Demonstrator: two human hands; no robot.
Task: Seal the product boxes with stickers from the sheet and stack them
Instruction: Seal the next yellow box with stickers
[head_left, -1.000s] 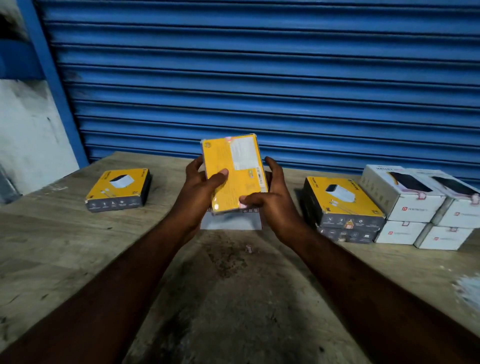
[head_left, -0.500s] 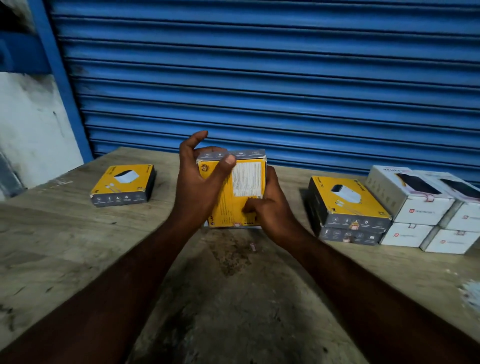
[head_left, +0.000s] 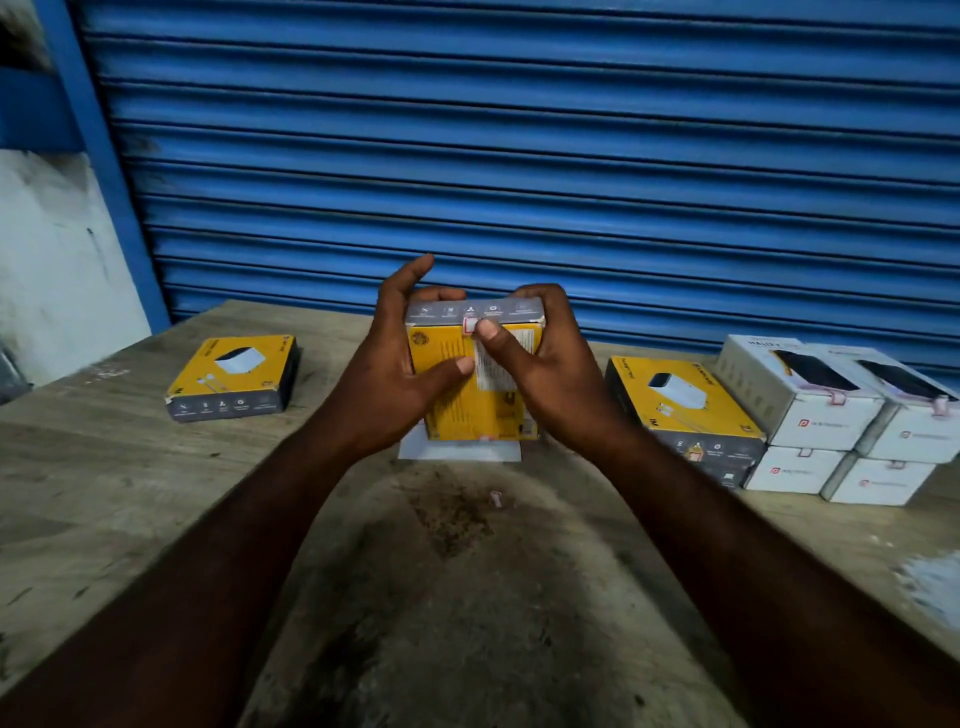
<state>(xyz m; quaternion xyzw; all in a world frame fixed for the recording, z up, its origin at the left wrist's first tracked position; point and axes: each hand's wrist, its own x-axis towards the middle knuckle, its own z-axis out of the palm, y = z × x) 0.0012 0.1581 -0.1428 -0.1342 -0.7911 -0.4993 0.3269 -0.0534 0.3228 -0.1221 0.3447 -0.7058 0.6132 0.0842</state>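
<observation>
We face a blue roller shutter (head_left: 519, 156) at twelve o'clock beyond our worn wooden table (head_left: 104, 493), a dark stain (head_left: 452, 514) at six, a whitewashed wall (head_left: 52, 260) at ten

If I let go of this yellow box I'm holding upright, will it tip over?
Probably tippy: the yellow box stands tall on a narrow end. Likely stiff: its edges look square under the left hand and right hand.

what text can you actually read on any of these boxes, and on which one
"IM", as far as it can be made out: near corner of the top yellow box in the right stack, and of the lone yellow box at left.
Held yellow box: white label print and grey strip icons too small to read.
White boxes: red logo and brand word too blurred to read.
</observation>
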